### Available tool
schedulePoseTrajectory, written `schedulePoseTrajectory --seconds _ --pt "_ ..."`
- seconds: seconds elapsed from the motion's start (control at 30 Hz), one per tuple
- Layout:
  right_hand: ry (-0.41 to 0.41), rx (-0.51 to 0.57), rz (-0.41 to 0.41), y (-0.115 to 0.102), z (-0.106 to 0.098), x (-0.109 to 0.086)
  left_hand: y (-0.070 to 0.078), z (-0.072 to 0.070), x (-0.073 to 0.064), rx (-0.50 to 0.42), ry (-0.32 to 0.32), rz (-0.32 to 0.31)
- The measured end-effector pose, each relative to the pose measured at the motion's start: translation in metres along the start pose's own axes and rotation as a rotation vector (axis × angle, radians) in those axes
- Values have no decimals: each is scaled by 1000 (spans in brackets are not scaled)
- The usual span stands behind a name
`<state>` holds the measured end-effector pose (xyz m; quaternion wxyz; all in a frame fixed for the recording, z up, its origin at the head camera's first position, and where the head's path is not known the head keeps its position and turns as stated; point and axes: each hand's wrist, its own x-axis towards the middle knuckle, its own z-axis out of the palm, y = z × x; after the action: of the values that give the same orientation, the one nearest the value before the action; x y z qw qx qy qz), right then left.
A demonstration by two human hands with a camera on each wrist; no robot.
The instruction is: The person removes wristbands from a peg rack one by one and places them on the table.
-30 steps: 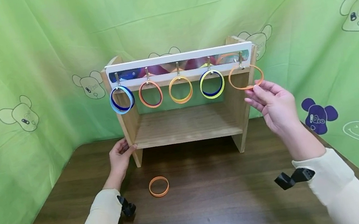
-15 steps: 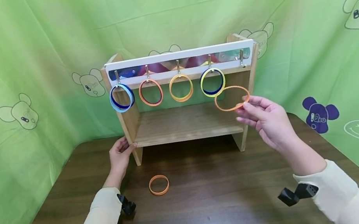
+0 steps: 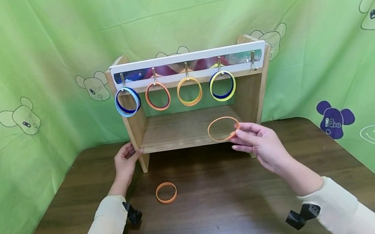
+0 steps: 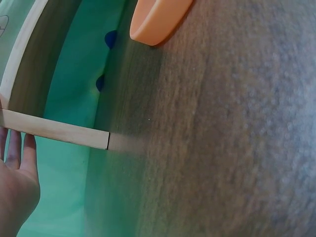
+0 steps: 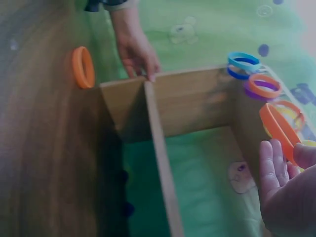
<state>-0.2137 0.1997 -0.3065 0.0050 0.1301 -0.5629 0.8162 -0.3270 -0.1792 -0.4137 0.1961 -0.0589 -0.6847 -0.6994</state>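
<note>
My right hand pinches an orange silicone wristband between thumb and fingers, in front of the shelf's lower board in the head view. My left hand grips the left side panel of the small wooden shelf, thumb at the board's front end and fingers on the outer side. On the table before the shelf lies a second orange wristband. Wristbands hang on the rack's hooks: light and dark blue, orange-red with purple, orange-yellow, yellow with dark blue.
A white hook rail runs across the shelf's top. Its far-right hook carries no band. The dark wooden table extends toward me, and a green printed curtain surrounds it behind and at the sides.
My right hand has drawn the orange wristband away from the far-right hook, moving down and to the left. My left hand stays at the side panel; the band on the table has not moved.
</note>
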Motion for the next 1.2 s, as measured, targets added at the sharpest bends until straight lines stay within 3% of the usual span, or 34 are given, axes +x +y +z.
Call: schedulePoseTrajectory --seconds 0.33,1.2 --pt "-23 -130 141 38 4 3 1 1 0 9 1 -10" --pt "-93 -233 367 117 13 6 2 0 -1 10 -5 -24"
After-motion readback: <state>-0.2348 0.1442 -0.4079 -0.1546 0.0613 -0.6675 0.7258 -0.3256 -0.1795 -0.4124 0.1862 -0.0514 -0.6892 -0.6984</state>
